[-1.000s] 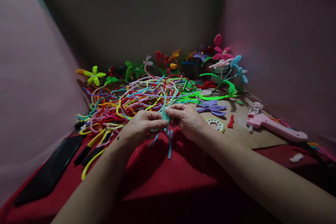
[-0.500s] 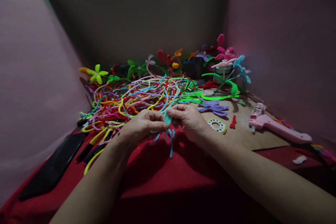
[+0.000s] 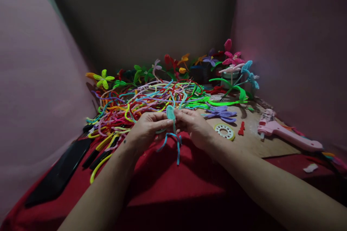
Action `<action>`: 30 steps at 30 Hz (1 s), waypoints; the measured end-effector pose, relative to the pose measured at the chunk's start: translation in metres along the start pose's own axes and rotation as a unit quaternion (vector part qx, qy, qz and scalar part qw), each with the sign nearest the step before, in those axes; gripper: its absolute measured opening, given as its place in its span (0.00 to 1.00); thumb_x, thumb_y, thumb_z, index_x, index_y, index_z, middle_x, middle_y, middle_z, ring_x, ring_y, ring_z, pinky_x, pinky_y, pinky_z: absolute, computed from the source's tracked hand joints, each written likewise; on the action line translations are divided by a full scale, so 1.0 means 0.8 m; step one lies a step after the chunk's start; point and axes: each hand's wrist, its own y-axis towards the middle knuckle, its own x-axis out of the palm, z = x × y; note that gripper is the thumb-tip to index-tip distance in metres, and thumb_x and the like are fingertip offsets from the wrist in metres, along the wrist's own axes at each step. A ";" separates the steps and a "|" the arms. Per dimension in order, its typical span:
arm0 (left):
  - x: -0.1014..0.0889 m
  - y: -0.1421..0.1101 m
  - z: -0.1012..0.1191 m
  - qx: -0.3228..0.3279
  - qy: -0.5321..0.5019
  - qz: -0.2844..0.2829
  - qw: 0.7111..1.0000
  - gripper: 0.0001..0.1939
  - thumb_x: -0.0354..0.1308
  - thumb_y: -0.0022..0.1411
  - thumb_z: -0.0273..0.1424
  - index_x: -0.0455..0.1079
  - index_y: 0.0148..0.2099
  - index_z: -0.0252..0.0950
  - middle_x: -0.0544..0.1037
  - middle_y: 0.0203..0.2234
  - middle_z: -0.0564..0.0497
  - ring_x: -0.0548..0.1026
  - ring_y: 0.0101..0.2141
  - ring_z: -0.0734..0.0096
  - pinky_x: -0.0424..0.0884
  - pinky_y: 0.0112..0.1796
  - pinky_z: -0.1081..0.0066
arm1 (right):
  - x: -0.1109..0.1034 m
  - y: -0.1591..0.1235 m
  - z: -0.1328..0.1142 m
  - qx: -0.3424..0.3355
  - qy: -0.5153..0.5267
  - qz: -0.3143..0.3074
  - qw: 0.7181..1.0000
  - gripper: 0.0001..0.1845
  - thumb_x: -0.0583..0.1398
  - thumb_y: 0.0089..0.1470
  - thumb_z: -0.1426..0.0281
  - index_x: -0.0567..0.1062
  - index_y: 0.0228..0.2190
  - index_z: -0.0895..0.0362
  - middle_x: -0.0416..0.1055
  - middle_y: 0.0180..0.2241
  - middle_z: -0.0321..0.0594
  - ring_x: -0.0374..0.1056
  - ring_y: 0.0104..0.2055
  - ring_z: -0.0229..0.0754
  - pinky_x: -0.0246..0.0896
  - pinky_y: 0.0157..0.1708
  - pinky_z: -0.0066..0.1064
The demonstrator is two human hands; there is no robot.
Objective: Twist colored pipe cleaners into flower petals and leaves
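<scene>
Between my hands is a mint-green pipe cleaner petal (image 3: 170,112), an oval shape standing upright with its stem end running down. My left hand (image 3: 149,126) is closed, thumb and fingers pinching the petal's lower left edge. From the right, my right hand (image 3: 191,122) pinches at the petal's side, its other fingers curled and partly hidden. Short blue pipe cleaner pieces (image 3: 178,151) lie just below my hands on the red cloth (image 3: 173,184). A heap of loose pipe cleaners (image 3: 146,95) in many colours spreads right behind my hands.
A pink glue gun (image 3: 287,133) lies on a brown board (image 3: 260,144) at right. Near it are a tape roll (image 3: 224,131), a red piece (image 3: 241,128) and purple petals (image 3: 222,113). Finished flowers (image 3: 102,78) line the back. Pliers (image 3: 100,155) and a black flat object (image 3: 59,173) lie left.
The petal now stands higher and shows more of its oval face above my fingertips. My right fingers have shifted slightly down its side. The whole view has drifted a little.
</scene>
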 end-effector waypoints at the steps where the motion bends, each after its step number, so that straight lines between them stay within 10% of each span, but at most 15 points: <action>1: 0.000 0.000 -0.001 0.018 -0.001 0.015 1.000 0.11 0.59 0.50 0.35 0.69 0.29 0.30 0.69 0.17 0.53 0.57 0.15 0.84 0.51 0.16 0.79 | 0.000 -0.001 -0.001 0.012 -0.007 -0.006 1.000 0.15 0.64 0.38 0.62 0.68 0.23 0.60 0.67 0.20 0.34 0.62 0.20 0.31 0.56 0.22 0.25; 15: 0.007 0.005 -0.004 0.029 0.074 0.081 0.994 0.10 0.59 0.48 0.33 0.65 0.24 0.30 0.61 0.14 0.59 0.53 0.14 0.86 0.47 0.16 0.79 | -0.003 0.001 0.002 0.031 -0.222 0.019 0.974 0.08 0.57 0.41 0.71 0.66 0.16 0.59 0.64 0.11 0.32 0.57 0.12 0.32 0.53 0.14 0.24; 20: 0.007 0.001 0.005 0.008 0.067 0.043 0.997 0.12 0.59 0.48 0.35 0.68 0.29 0.30 0.67 0.16 0.57 0.54 0.14 0.85 0.47 0.16 0.79 | -0.002 0.005 0.005 -0.067 -0.214 0.028 0.974 0.06 0.59 0.42 0.68 0.71 0.23 0.60 0.68 0.21 0.34 0.62 0.23 0.33 0.58 0.25 0.25; 30: -0.006 0.001 0.011 0.031 0.192 0.058 0.979 0.08 0.61 0.44 0.32 0.73 0.27 0.32 0.72 0.20 0.54 0.65 0.21 0.78 0.60 0.24 0.77 | -0.002 0.000 0.005 -0.020 -0.174 0.039 0.984 0.12 0.61 0.40 0.65 0.71 0.17 0.62 0.65 0.16 0.34 0.56 0.19 0.31 0.50 0.22 0.26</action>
